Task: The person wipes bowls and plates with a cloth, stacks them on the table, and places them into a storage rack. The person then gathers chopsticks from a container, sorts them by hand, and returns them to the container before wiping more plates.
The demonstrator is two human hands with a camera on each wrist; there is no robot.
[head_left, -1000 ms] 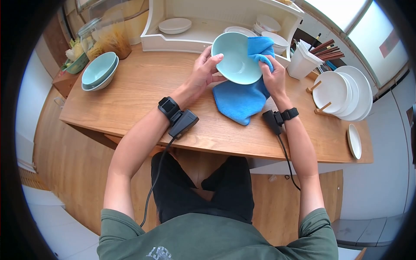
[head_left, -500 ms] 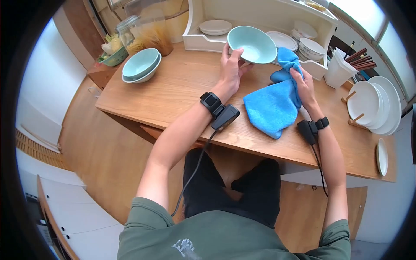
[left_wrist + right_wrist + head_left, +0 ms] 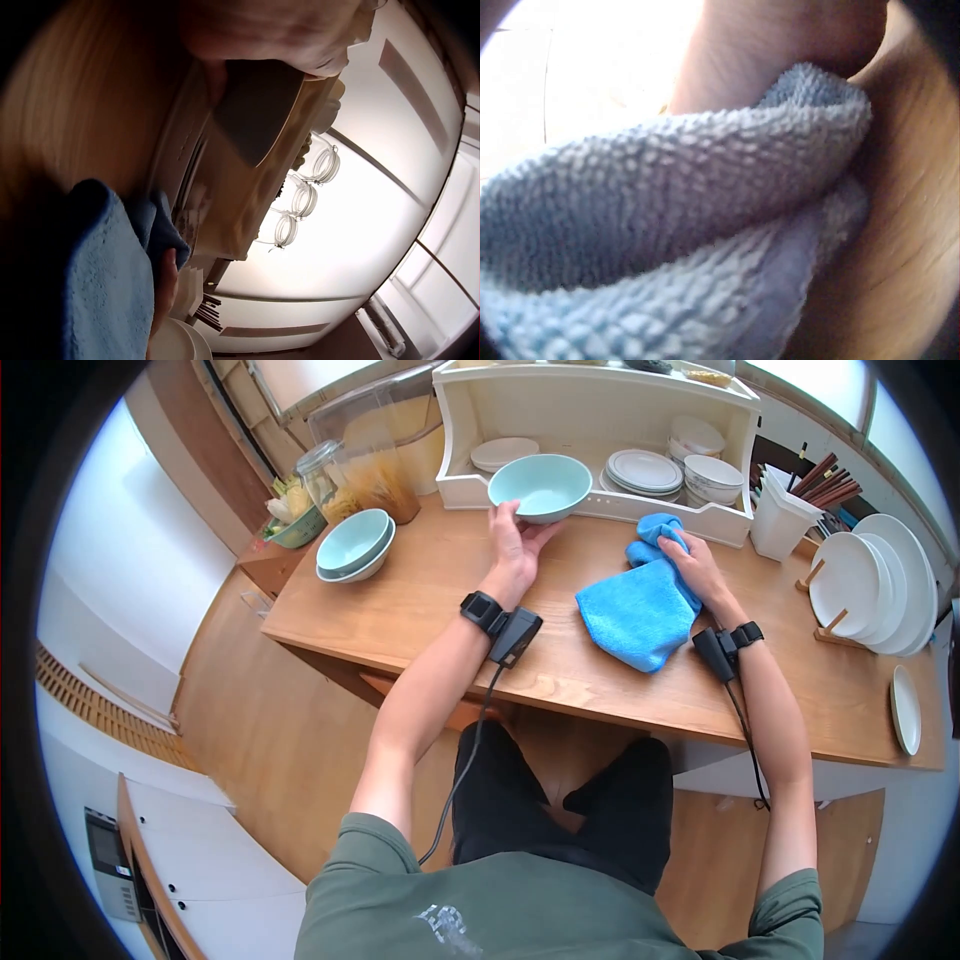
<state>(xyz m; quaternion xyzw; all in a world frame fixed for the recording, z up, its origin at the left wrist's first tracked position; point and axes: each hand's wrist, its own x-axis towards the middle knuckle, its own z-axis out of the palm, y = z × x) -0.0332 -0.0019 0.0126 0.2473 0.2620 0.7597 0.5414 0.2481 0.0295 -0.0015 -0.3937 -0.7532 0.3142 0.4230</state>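
My left hand [image 3: 515,555] holds a light green bowl [image 3: 541,484] by its near-left side, thumb at the rim, above the back of the table. In the left wrist view the bowl [image 3: 259,109] looks dark against the light, with the hand over it. To the right, my right hand [image 3: 695,565] grips a bunched blue cloth [image 3: 640,615], whose loose part hangs toward the table's front. Folds of the cloth [image 3: 652,195] fill most of the right wrist view and hide the fingertips.
Stacked bowls [image 3: 355,543] sit on the table's left. A white shelf [image 3: 590,420] with plates and bowls lines the back. At right stand a white chopstick holder [image 3: 782,515], plates in a wooden rack [image 3: 850,590] and a small white dish [image 3: 905,710]. Clear food containers [image 3: 375,475] stand back left.
The cloth has come out of the bowl, and the two hands have moved apart. The left hand has carried the bowl away from the cloth and lowered it slightly. The head view has shifted.
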